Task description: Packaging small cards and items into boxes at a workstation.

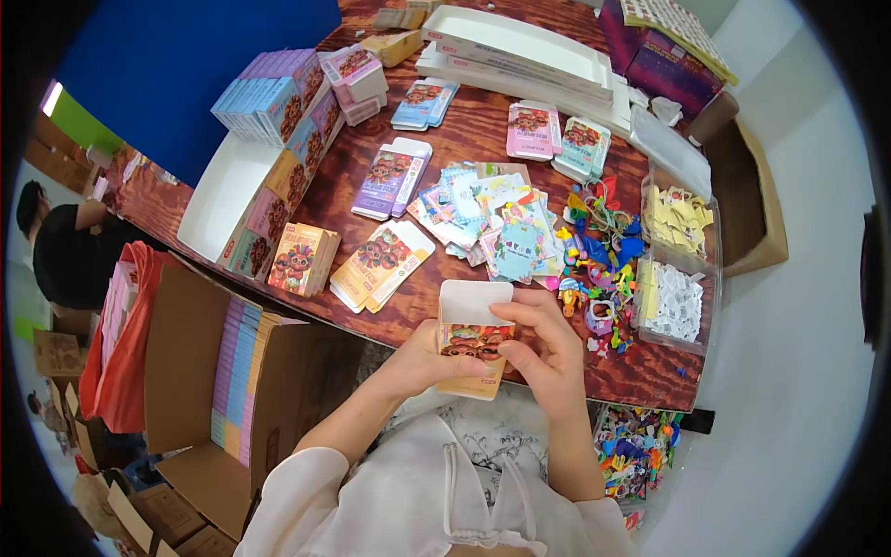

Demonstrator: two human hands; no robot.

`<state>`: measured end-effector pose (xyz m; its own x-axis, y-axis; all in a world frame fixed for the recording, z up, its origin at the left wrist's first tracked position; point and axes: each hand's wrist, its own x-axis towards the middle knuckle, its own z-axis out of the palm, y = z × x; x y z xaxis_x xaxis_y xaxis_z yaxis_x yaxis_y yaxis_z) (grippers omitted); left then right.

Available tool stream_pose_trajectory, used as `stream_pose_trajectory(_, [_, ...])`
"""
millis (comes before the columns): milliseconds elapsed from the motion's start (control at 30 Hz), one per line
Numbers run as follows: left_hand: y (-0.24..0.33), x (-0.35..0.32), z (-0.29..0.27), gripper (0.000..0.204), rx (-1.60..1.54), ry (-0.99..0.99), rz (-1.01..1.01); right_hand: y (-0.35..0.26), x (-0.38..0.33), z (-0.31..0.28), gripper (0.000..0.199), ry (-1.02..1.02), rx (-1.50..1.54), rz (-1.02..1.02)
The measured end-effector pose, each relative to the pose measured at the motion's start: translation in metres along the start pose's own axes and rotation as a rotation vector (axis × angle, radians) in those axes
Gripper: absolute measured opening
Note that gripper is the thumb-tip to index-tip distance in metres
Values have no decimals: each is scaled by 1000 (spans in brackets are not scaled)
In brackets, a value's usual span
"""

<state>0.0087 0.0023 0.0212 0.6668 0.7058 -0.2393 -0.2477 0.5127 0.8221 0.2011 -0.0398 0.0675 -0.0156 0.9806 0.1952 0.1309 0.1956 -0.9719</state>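
A small yellow card box (475,371) with a printed picture on its front is held upright over the table's near edge, its white top flap (475,302) raised. My left hand (429,357) is wrapped round its left side, thumb across the front. At the right edge my right hand (548,348) pinches the box, fingers by the flap and thumb on the front. Flat yellow boxes (385,265) and a stack of filled-out orange boxes (304,258) stand beyond my left hand. A pile of small printed cards (520,243) and loose colourful plastic toys (599,269) lie beyond the right.
A white tray (206,209) holds upright boxes at the left. Flat purple boxes (392,176), pink ones (533,130) and stacked white trays (520,60) lie farther back. Clear containers (672,302) hold paper slips. An open carton (278,408) stands lower left; another person (70,246) is beyond.
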Motion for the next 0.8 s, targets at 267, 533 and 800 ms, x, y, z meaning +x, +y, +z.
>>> stream_pose_trajectory(267, [-12,7,4,36,-29,-94,17,11,-10,-6,23,111,158,113])
stream_pose_trajectory(533, [1,-2,24,49,191,186,232,16,-18,-4,16,257,30,81])
stream_pose_trajectory(800, [17,-15,28,53,814,114,418,17,-27,-13,26,238,228,56])
